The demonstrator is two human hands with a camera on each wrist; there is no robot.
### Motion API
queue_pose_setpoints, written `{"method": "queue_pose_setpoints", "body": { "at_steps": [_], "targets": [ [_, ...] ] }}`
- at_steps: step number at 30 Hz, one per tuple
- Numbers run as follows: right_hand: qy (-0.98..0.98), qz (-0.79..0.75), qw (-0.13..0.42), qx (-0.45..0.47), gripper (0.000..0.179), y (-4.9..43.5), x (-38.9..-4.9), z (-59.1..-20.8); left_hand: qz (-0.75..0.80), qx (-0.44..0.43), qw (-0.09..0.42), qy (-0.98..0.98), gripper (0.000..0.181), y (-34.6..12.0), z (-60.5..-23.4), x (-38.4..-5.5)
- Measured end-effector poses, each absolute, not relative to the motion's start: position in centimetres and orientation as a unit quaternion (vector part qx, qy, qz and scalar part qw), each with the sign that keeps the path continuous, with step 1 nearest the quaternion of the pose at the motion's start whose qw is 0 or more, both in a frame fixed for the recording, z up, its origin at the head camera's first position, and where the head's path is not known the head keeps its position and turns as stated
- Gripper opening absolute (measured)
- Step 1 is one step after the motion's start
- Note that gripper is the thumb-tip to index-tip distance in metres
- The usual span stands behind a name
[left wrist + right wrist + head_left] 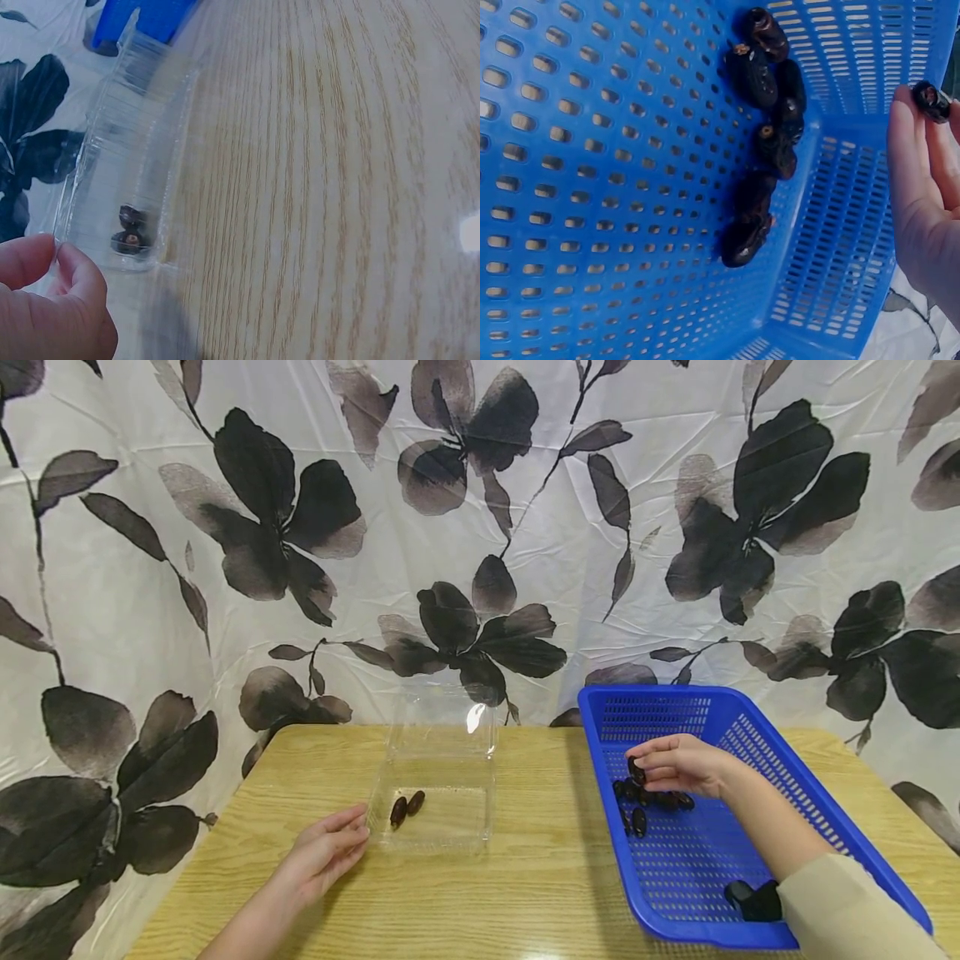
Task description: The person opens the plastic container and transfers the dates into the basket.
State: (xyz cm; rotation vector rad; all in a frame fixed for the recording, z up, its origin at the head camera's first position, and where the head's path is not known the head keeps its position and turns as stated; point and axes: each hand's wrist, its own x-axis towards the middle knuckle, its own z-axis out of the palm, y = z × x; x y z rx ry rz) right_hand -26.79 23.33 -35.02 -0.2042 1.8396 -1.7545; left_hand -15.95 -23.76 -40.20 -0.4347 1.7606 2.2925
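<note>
My left hand (322, 853) pinches the left rim of a clear plastic clamshell box (457, 837) between thumb and finger, as the left wrist view shows. The box stands on the table with its lid raised at the back. Two dark brown dates (407, 808) lie inside at its left end. Over the blue basket, my right hand (690, 766) holds a date (931, 103) between its fingertips. Several more glossy dates (751, 79) lie below it in a cluster on the basket's floor, near the left wall.
The blue perforated basket (626, 893) fills the right of the wood-grain table (540, 860). A black rounded object (753, 900) shows beside the right sleeve, over the basket's near end. Behind the table hangs a white cloth (570, 552) with dark flowers.
</note>
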Motion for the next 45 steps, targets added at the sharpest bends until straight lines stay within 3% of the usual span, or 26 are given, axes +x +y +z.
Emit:
{"method": "queue_pose_setpoints", "body": {
  "at_steps": [15,24,45],
  "targets": [
    [0.721,-0.628,0.289,-0.045,0.018,23.8,-26.6,-36.2,0.779,-0.152,0.112,0.597,0.067,-23.8,-40.3,-15.8],
    [0.802,-0.524,0.280,-0.059,0.036,24.1,-26.6,-36.7,0.782,-0.148,0.109,0.596,0.065,-23.9,-40.3,-15.9],
    [0.875,-0.387,0.288,-0.043,0.012,24.0,-25.9,-37.0,0.778,-0.147,0.110,0.600,0.068,-24.0,-40.2,-16.0]
  ]
}}
